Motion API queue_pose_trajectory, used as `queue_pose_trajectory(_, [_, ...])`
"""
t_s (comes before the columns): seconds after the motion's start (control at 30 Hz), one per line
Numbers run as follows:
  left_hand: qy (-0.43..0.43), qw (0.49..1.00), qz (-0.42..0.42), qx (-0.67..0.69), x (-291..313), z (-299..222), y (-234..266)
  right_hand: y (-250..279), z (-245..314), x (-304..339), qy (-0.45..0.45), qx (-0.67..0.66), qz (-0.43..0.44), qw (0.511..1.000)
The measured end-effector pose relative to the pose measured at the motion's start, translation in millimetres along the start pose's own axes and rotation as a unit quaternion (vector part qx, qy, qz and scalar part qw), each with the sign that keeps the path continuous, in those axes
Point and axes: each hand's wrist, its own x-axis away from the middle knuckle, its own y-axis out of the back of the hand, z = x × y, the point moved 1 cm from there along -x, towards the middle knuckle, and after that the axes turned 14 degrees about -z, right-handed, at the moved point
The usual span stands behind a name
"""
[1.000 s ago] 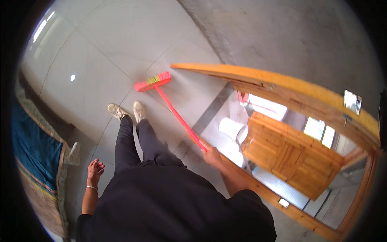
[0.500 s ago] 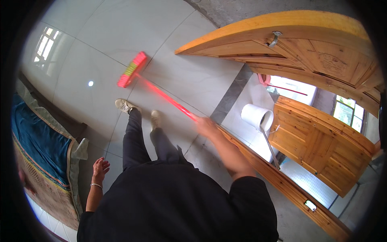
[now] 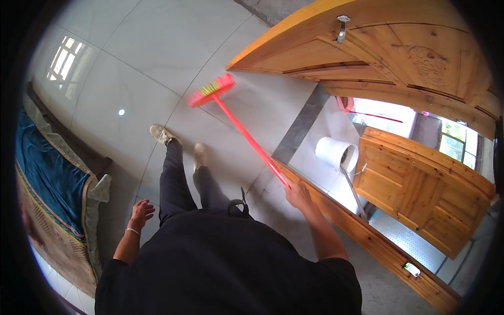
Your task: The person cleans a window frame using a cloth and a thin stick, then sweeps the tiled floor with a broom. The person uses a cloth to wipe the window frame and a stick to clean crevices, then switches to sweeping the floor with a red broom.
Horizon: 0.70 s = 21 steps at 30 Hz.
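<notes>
My right hand [image 3: 297, 194] is wrapped around the end of a red broom's handle. The broom [image 3: 245, 134] slants away to the far left, and its pink-and-yellow bristled head [image 3: 212, 90] is at the pale tile floor, a little blurred. Beside my left hip hangs my left hand [image 3: 142, 212], its fingers loosely bent and apart with nothing in them. A thin bracelet [image 3: 133, 230] circles that wrist. Both my shoes [image 3: 160, 134] stand on the tiles, to the near left of the broom head.
A carved wooden door [image 3: 367, 58] stands open at the far right. Past the wooden door frame [image 3: 367, 231] are a white bucket [image 3: 333, 153] with a rod leaning by it and a second wooden door [image 3: 415, 189]. Fabric-covered furniture [image 3: 52, 173] lines the left side.
The broom head has swung right, toward the open door, its angle turning. My right hand has drawn back to the right with the handle. My left hand has shifted slightly.
</notes>
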Motion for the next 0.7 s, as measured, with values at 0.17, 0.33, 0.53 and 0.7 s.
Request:
queue_pose_trajectory(0.17, [-0.032,0.999,-0.018,0.027,5,-2,27,-39,20,-37,-0.004,0.044,0.027,0.999])
queue_pose_trajectory(0.33, [0.023,0.989,-0.099,0.109,8,29,45,-31,-46,33,-0.032,0.041,0.046,0.998])
queue_pose_trajectory(0.53, [0.038,0.991,-0.117,0.048,-5,19,33,6,-25,28,-0.018,0.021,0.109,0.994])
queue_pose_trajectory(0.7, [0.024,0.998,-0.059,0.019,46,-51,36,54,109,-31,0.034,-0.091,0.11,0.989])
